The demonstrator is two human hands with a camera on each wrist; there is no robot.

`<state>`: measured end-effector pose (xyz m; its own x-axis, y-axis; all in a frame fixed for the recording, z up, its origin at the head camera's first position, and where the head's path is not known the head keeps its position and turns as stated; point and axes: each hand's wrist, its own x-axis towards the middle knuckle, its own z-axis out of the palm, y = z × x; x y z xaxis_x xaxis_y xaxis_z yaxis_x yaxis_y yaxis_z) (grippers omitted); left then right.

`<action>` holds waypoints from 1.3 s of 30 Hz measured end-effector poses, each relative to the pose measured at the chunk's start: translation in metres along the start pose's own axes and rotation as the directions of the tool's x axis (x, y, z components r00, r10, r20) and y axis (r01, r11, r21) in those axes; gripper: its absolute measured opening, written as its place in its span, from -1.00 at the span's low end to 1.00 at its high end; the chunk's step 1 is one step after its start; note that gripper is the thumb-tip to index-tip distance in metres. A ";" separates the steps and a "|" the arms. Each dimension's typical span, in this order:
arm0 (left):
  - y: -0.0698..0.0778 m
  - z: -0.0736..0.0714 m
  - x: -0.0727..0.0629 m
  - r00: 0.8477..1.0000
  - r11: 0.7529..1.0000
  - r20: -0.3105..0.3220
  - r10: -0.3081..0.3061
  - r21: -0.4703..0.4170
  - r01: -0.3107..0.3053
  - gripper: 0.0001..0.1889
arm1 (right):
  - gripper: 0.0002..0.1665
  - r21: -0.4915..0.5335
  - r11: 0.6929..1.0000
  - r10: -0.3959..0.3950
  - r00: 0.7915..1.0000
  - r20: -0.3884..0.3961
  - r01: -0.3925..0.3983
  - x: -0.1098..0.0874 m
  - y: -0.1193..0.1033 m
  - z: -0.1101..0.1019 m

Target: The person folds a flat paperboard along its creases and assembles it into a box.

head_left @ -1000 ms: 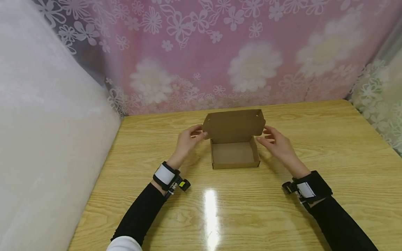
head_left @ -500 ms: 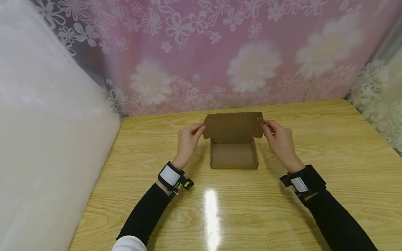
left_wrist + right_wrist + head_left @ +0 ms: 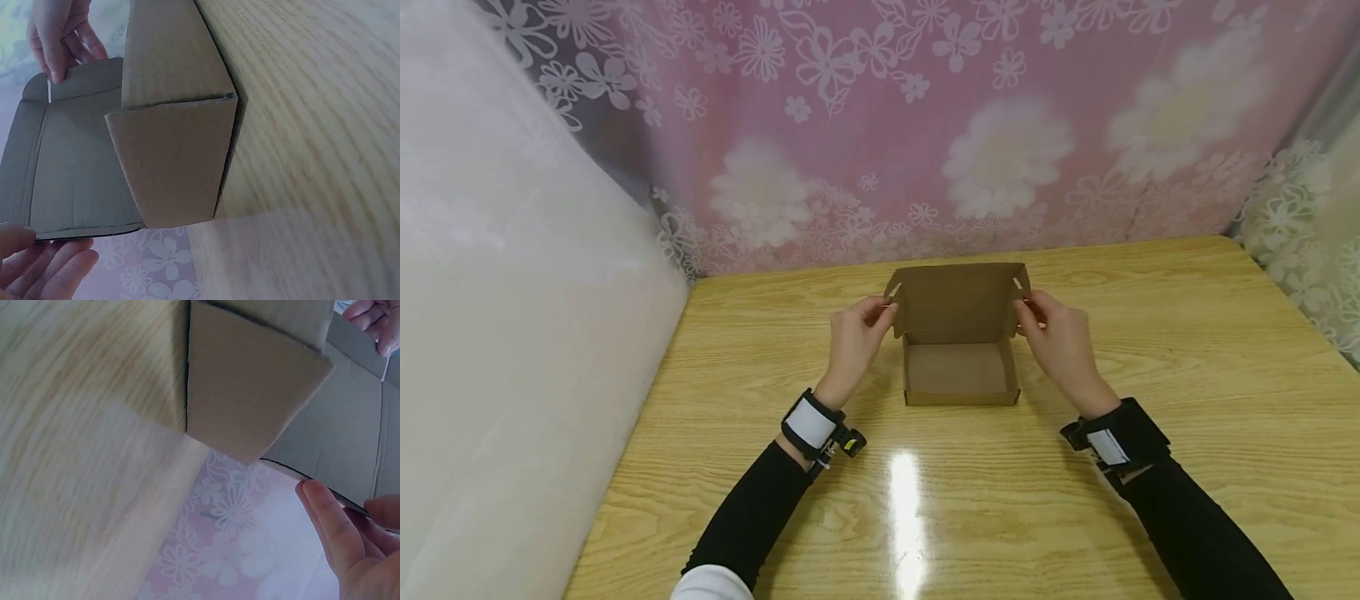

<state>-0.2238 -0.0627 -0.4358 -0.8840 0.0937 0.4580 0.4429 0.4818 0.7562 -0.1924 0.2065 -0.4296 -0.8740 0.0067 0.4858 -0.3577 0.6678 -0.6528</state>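
Note:
A small brown cardboard box (image 3: 961,398) rests on the table with its lid (image 3: 957,302) raised at the back. Its inside shows bare cardboard. At the lid's left side flap, my left hand (image 3: 852,337) pinches the cardboard between thumb and fingers. My right hand (image 3: 1063,343) does the same with the flap on the right. Both flaps are angled forward from the lid. In the left wrist view the lid's edge (image 3: 87,236) lies between the left thumb and fingers. The right wrist view has the right fingers (image 3: 337,531) under the lid's edge, with the thumb over it.
The wood-grain table (image 3: 760,350) extends around the box on all sides. A pink flowered curtain (image 3: 880,150) hangs behind its far edge, and a white sheet (image 3: 520,292) slopes along the left. Each wrist wears a black strap with a small camera (image 3: 852,442).
Both hands have moved onto the lid's side flaps and taken hold of them. The flaps, earlier spread out flat, are now bent forward. The box base has barely shifted.

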 end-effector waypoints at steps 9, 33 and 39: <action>0.001 0.002 -0.001 1.000 1.000 0.010 -0.006 -0.013 0.006 -0.76 | -0.70 0.026 1.000 0.016 0.999 0.038 -0.017 -0.001 0.002 0.003; -0.005 -0.008 -0.009 0.972 0.991 0.210 -0.102 -0.064 0.118 -0.58 | -0.44 0.124 0.984 0.093 0.967 0.237 -0.125 -0.008 0.016 -0.016; -0.008 -0.012 -0.014 0.962 0.988 0.256 -0.095 -0.096 0.123 -0.59 | -0.45 0.082 0.991 0.085 0.964 0.253 -0.109 -0.013 0.016 -0.019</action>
<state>-0.2128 -0.0780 -0.4425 -0.9309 0.2675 0.2488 0.3427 0.4034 0.8484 -0.1809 0.2313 -0.4357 -0.9561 -0.1248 0.2653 -0.2857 0.6000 -0.7473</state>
